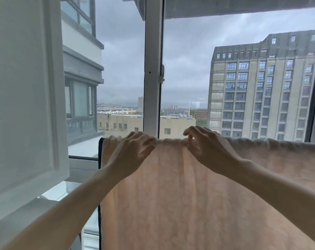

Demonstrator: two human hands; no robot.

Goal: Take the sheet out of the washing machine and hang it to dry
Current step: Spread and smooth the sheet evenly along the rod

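A pale peach sheet (180, 195) hangs draped over a horizontal bar in front of the window, falling down out of view at the bottom. Its top fold runs from the dark rack end (100, 152) at the left to the right edge of view. My left hand (133, 152) lies on the top fold near the left end, fingers curled over the cloth. My right hand (205, 143) pinches the top fold just right of the middle, thumb and fingers bunching the fabric. The bar itself is hidden under the sheet.
A white window mullion (152, 69) stands straight behind the hands. An opened white window sash (26, 96) juts in at the left. The window sill (82, 163) runs low at the left. Grey buildings and an overcast sky show outside.
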